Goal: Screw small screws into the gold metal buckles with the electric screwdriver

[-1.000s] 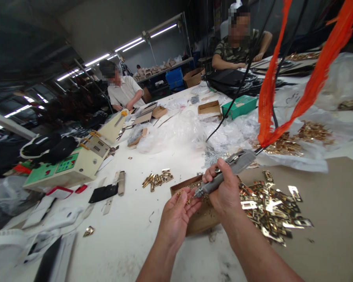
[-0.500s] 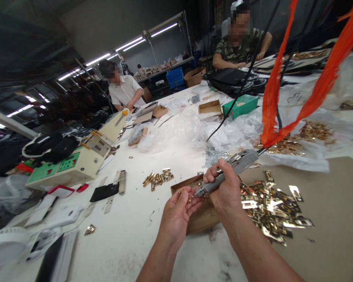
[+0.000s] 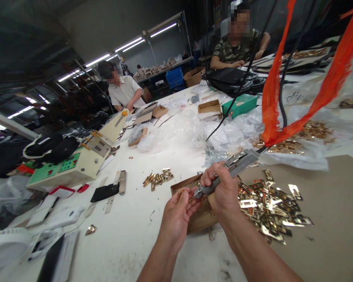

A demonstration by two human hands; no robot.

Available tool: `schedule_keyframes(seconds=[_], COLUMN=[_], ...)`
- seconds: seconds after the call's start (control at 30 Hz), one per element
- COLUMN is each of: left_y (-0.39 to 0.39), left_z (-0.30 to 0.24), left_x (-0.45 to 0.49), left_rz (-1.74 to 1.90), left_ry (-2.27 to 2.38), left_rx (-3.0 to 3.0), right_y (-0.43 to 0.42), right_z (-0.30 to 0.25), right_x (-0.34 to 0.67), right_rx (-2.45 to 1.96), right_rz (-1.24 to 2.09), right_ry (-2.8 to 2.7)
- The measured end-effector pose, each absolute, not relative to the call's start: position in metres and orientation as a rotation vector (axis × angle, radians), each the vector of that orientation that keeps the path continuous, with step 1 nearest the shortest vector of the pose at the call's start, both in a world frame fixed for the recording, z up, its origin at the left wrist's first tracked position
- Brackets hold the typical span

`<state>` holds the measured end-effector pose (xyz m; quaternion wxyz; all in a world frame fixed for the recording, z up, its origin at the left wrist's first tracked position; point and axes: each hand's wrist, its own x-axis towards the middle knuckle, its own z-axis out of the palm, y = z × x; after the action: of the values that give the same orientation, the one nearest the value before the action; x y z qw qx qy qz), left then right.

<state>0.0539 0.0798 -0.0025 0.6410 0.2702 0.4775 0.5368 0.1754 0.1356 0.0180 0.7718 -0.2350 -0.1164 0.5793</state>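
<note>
Right hand dipped slightly, clutching grey tubular driver; left hand pinching gold metal piece, eight o'clock. Driving step, probably; hold tip steady.

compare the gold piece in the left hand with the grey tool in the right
The gold piece is small, mostly hidden by fingers of the left hand; the grey tool is long and shows at both ends. The piece is pinched, while the tool lies in the wrapped grip of the right hand. Both are held near the cardboard box.
</note>
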Motion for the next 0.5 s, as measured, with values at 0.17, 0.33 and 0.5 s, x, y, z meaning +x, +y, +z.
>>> schedule_keyframes(seconds=[0.17,0.33,0.5], left_y=[0.080,0.080,0.076], left_z=[-0.003,-0.004,-0.008], left_x=[0.053,0.050,0.050], left_rz=[1.228,1.183,1.135], left_ry=[1.077,1.106,1.093], left_rx=[0.603,0.630,0.711], right_y=[0.135,0.135,0.136], right_z=[0.019,0.024,0.025], right_x=[0.180,0.186,0.189], right_rx=[-0.491,-0.471,-0.407], right_rz=[1.229,1.249,1.292], right_ry=[-0.291,-0.286,-0.214])
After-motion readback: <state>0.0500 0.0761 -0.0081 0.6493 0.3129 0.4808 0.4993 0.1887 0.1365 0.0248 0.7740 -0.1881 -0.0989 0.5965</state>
